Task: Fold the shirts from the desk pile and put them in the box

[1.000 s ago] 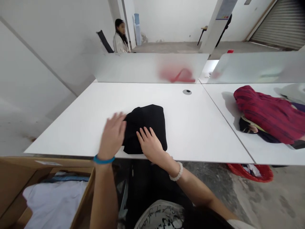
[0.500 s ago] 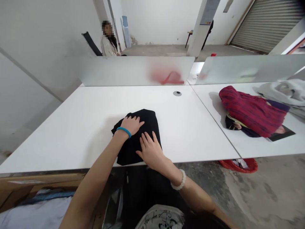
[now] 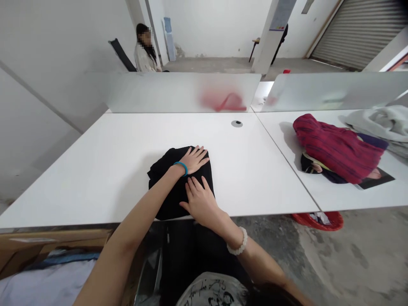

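Note:
A folded black garment (image 3: pixel 172 199) lies on the white table (image 3: pixel 261 170) near its front edge; its exact kind does not show. My left hand (image 3: pixel 194 159), with a blue band at the wrist, rests flat on the garment's far right part, fingers spread. Closer to me, my right hand (image 3: pixel 201 199) presses flat on the near right part, its fingers stretched out. White beads circle the right wrist. Both palms hide some of the cloth.
On the right table lie a red plaid garment (image 3: pixel 341 146) and light grey cloth (image 3: pixel 382 123). A frosted divider (image 3: pixel 153 93) runs along the back, with a seated person (image 3: pixel 145 55) beyond. Below are a cardboard box (image 3: pixel 63 240) with clothes and a red bin (image 3: pixel 334 221).
My left hand has slid right across the black garment, from its left-middle to its far right part. My right hand stays in almost the same place.

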Demonstrator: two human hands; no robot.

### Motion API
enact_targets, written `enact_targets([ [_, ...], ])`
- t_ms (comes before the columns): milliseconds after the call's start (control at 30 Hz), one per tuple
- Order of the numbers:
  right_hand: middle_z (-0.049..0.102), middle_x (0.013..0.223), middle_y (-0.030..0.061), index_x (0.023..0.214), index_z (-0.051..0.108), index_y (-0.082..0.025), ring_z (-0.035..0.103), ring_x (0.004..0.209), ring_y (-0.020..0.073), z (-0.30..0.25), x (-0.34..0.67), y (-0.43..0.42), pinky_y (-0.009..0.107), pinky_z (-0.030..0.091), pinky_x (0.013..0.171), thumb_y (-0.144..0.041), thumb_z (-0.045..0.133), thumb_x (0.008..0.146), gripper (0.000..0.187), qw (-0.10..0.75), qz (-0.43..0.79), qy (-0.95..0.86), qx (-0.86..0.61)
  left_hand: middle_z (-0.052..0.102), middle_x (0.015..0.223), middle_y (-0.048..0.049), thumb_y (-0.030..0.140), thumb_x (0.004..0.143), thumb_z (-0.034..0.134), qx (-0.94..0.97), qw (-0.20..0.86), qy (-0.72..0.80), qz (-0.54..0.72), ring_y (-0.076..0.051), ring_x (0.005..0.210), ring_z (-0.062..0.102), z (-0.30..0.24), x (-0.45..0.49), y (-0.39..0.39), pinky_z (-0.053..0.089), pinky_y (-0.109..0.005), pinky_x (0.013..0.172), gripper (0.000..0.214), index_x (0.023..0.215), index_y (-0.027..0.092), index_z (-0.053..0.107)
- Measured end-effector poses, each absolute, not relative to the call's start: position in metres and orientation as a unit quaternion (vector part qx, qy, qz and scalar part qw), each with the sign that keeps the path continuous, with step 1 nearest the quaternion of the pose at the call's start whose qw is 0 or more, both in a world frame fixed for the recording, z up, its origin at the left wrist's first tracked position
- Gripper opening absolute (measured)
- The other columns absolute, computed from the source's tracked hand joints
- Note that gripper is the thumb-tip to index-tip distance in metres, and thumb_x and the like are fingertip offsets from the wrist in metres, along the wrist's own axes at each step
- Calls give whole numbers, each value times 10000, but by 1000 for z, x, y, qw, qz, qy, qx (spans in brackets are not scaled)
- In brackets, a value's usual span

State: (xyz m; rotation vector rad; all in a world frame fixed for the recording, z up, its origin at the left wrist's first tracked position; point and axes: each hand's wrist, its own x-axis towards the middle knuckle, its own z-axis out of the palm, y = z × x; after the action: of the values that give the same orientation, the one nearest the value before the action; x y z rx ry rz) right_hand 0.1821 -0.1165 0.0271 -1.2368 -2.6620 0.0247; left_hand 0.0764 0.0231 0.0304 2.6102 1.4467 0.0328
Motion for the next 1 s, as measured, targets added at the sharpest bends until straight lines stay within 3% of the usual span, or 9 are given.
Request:
enact_targets([
  [233,462,1370,238,1306,502,1,317,1346,348,32,186,-119,578,232,1102,-392,469,923,550,135,25,-906,-399,216,1535,-100,431,962,197,835,-50,536,117,-266,1430,103,55,54,-92,158,-508,1150,601,1468,106,210],
  [333,463,1383,203,1185,622,-60,298,1367,322,36,198,-116,573,174,1125,-314,452,932,396,155,98,-917,-353,339,1480,-123,392,967,176,793,-57,596,109,-297,1399,225,30,48,-129,211,-534,1126,573,1420,81,340],
  [400,451,1411,146,1121,668,-130,304,1374,272,37,210,-111,521,201,1137,-290,423,944,342,192,183,-900,-346,384,1453,-125,387,966,181,778,-54,618,97,-314,1375,284,15,48,-140,232,-536,1116,568,1387,77,404],
  [467,428,1434,116,1180,635,-170,344,1358,231,34,223,-103,459,289,1114,-305,371,963,368,267,243,-845,-395,376,1458,-120,403,963,209,773,-57,625,93,-318,1370,292,7,49,-142,233,-524,1120,569,1387,80,406],
  [533,440,1418,147,1303,532,-157,402,1319,247,28,234,-93,461,365,1054,-358,351,967,431,328,246,-772,-485,368,1462,-119,420,958,232,770,-60,627,99,-316,1371,291,7,52,-141,232,-516,1123,573,1395,88,396],
  [633,580,1242,204,1351,457,-101,506,1200,315,17,243,-80,519,407,959,-444,364,953,534,313,218,-715,-586,373,1461,-110,426,954,253,769,-54,627,113,-312,1369,299,11,55,-143,242,-513,1121,561,1402,119,394],
  [700,618,1175,197,1336,465,-97,552,1139,305,13,242,-77,492,425,937,-477,357,949,553,296,251,-713,-584,383,1456,-112,433,947,275,764,-51,632,121,-320,1363,309,12,58,-150,253,-525,1113,561,1404,131,394],
  [800,576,1255,164,1366,419,-146,553,1151,268,14,235,-81,447,435,953,-530,382,923,588,318,350,-697,-540,386,1453,-124,425,938,315,752,-55,642,139,-323,1364,306,8,61,-165,246,-534,1113,561,1413,135,379],
  [1000,477,1337,152,1427,242,-186,497,1196,251,14,224,-97,436,455,950,-489,553,824,743,361,458,-654,-482,300,1501,-140,415,906,427,694,-124,668,236,-318,1416,160,-1,58,-189,120,-589,1132,603,1439,159,309],
])
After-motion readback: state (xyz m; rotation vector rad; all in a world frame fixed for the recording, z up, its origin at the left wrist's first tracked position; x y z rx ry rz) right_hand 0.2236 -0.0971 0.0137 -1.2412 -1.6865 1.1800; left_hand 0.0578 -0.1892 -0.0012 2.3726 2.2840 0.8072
